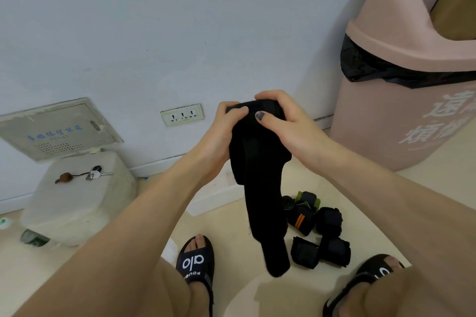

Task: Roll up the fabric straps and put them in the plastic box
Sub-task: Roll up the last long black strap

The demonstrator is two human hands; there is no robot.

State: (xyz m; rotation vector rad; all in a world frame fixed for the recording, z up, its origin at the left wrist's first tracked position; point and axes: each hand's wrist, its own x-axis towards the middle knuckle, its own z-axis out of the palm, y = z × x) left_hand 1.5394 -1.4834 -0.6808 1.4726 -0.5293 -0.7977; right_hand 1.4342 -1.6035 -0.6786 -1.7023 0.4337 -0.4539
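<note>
both hands are working the same thing here. left hand (226,123) has its grip curled round the top of a black fabric strap (260,188), thumb pressed on the front of the rolled bit, and the right hand (280,121) has its grip wrapped over the same roll from the 3 o'clock side, thumb lying across the front. so both grips are closed on that strap, held up in the air in front of the wall.

the loose end of the strap hangs straight down toward 6 o'clock, ending between the two black sandals (197,262).

on the floor (231,239) at about 5 o'clock from the hands sits a little pile of rolled straps (319,234), touching each other, one with orange stripes and one with green edges.

pink trash bin (401,85) with a black liner stands at 3 o'clock. white plastic box (77,195) at 9 o'clock, lid on, with keys (95,174) lying on top. wall socket (182,114) just left of the hands.
</note>
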